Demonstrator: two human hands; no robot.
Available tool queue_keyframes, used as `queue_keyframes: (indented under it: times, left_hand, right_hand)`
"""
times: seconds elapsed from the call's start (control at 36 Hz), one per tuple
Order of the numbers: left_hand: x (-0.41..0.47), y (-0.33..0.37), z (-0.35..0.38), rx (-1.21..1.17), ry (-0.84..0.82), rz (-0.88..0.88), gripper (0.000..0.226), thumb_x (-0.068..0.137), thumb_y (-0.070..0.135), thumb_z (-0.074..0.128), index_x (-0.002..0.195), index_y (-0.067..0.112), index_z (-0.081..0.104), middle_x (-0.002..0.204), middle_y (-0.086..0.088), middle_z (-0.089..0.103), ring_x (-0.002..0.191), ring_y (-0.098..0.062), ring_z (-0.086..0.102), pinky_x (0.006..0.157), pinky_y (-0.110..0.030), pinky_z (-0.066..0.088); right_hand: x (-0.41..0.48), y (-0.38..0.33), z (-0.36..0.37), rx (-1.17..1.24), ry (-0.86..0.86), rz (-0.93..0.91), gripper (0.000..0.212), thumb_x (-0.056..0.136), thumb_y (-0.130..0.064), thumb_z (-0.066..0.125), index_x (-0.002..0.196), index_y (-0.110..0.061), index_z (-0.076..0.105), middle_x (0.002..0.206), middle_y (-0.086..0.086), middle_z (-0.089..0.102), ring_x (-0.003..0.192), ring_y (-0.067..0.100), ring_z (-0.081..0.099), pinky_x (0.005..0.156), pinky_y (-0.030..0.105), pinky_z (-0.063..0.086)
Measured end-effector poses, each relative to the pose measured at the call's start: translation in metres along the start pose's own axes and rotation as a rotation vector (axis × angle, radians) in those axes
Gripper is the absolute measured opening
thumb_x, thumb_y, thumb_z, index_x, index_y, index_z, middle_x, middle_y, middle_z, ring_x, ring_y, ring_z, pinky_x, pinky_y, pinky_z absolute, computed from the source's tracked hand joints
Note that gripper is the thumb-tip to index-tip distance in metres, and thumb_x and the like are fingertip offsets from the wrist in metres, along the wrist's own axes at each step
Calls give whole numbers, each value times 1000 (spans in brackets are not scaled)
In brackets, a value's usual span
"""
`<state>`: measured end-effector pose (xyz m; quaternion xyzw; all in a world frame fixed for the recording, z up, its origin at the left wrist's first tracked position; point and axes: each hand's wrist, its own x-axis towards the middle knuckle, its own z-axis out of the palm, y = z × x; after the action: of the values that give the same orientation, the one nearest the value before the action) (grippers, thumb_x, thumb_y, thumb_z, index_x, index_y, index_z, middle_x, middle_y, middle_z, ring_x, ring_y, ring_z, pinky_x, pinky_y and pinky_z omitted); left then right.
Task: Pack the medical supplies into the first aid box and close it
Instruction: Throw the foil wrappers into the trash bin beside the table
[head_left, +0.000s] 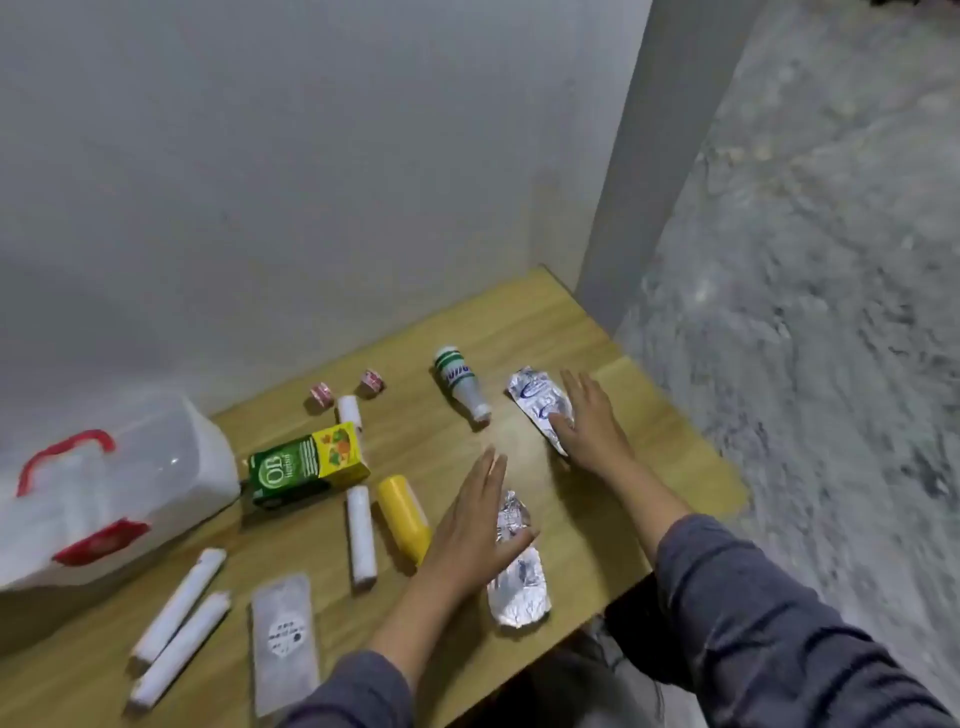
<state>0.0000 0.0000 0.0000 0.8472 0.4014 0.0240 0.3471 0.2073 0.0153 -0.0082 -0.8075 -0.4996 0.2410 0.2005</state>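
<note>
— Hands?
— Both flat, fingers spread: my right hand (589, 423) touches a foil packet (540, 402), left hand (475, 525) covers another foil pouch (517, 571).
— Surroundings?
— Wooden tabletop (649, 431), grey walls; closed first aid box (109, 488) far left.

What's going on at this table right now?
A person is starting to pack supplies. The right hand rests flat on a foil packet, and the left hand lies open over another foil packet. The first aid box sits at the left, lid shut, nothing packed yet. Rolls, a green carton and bottles lie loose on the table.
</note>
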Motion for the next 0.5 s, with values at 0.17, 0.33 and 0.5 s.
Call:
queue_keyframes:
  times: [0.17,0.33,0.5]
  left_hand:
    - [-8,-13,27,-4,-75,-56,87,88,46,57,152,17,5,161,1,-6,149,-13,-4,111,-16,-1]
    - [1,-14,29,-145,81,-82,69,85,28,66,144,13,33,146,-4,38,136,-19,31,104,-12,16]
    - [18,-8,27,-363,184,-134,52,77,1,65,125,16,53,117,-2,51,114,-20,51,87,-9,32]
  right_hand:
    - [-10,7,22,-83,-84,88,61,95,-31,44,149,-19,16,159,15,1,147,28,1,121,37,7]
    - [-13,3,21,-40,47,82,53,86,-25,60,135,-16,43,147,13,35,135,30,30,110,37,31]
    - [-20,8,7,193,1,190,64,65,-17,79,124,-16,53,125,11,42,117,27,48,95,27,40]
